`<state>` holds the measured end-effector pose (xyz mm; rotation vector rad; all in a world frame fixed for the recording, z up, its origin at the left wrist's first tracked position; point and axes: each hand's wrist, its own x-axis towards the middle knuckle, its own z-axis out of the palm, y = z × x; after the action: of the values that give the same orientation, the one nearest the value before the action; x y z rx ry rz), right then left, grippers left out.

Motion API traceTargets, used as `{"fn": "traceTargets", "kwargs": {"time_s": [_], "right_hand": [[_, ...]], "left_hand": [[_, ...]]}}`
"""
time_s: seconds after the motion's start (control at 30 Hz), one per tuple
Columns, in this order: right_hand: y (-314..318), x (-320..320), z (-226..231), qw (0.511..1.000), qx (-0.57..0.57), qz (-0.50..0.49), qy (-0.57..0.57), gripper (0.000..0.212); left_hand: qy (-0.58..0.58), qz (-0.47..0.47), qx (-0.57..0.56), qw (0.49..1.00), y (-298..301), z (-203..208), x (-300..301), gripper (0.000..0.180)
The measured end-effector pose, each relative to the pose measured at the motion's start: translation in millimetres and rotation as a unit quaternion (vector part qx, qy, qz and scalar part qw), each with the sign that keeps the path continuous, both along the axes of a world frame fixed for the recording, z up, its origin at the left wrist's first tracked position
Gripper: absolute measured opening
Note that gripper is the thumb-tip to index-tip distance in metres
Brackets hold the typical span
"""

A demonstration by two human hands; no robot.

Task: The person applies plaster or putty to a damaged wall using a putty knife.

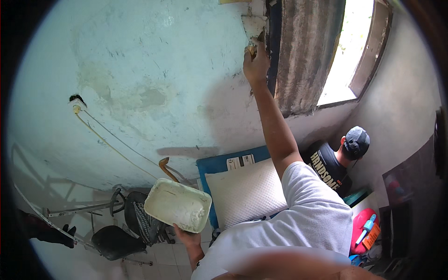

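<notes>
My right hand [257,67] is raised to the wall beside the window, its fingers closed round the short handle of a putty knife [252,48]. The blade seems to lie against a pale grey patch [254,25] next to the dark window frame; its exact edge is hard to make out. Down at waist level, my left hand [187,237] grips the near rim of a cream plastic tub [157,205]. White putty [198,215] is smeared over the tub's bottom and one corner.
A corrugated panel [303,51] covers part of the window [347,60]. Below are a white pillow [247,191] on a blue mattress [203,164], and a black chair [116,242]. A person in a cap [357,142] is at right. Cords hang from a wall socket [77,105].
</notes>
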<state>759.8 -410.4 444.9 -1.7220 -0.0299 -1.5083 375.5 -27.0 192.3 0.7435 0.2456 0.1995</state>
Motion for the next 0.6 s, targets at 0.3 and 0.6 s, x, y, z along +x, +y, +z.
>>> {"fn": "traceTargets", "kwargs": {"time_s": [0.3, 0.6], "right_hand": [[14.9, -5.8, -10.1, 0.999, -0.009, 0.030, 0.003, 0.035], [28.8, -40.5, -29.7, 0.997, -0.010, 0.081, 0.015, 0.038]], "left_hand": [[0.008, -0.039, -0.057, 0.998, 1.1, -17.9, 12.9, 0.071], [0.009, -0.047, -0.044, 0.998, -5.4, -18.6, 17.2, 0.073]]}}
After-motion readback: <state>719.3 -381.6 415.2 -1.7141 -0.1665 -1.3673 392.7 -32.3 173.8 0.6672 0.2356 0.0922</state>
